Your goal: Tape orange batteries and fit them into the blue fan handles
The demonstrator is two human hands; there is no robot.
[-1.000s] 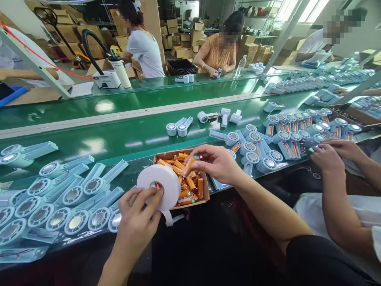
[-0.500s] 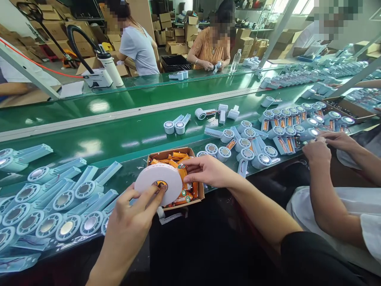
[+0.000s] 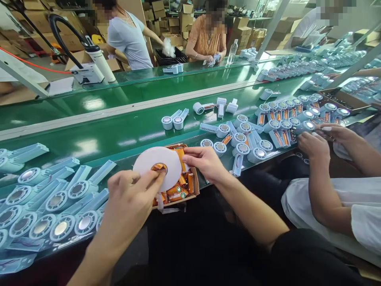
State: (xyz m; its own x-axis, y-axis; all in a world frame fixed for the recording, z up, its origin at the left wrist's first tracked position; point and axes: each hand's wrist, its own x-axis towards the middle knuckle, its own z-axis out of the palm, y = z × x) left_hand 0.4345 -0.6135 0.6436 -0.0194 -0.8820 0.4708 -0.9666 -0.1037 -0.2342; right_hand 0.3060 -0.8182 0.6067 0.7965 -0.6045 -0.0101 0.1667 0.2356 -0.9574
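The white roll (image 3: pixel 149 161) is held tilted over the left part of the cardboard box (image 3: pixel 197 190), which is set on the surface (image 3: pixel 126 159) among light-blue housings (image 3: pixel 85 188). Whether the box or its contents are touched by the roll cannot be told. The roll is gripped by the left hand (image 3: pixel 132 194), with fingertips hooked into the core; the thumb's place is not clearly shown. An orange cell (image 3: pixel 180 154) is pinched between the thumb and fingers of the right hand (image 3: pixel 206 161), at the roll's right edge. The two hands are kept apart, with the roll and the cell between them.

The roll is judged light and fairly stiff when kept flat, though its wound layers could be pushed out of line if pressed sideways. It is best held through the core, so that the rim is left free. The loose strip (image 3: pixel 160 203) below is thin and limp, and could be creased easily. The cell is judged firm, smooth and somewhat heavy for its size; it is best taken by its sides, near the middle, with its wrapping spared from scraping.
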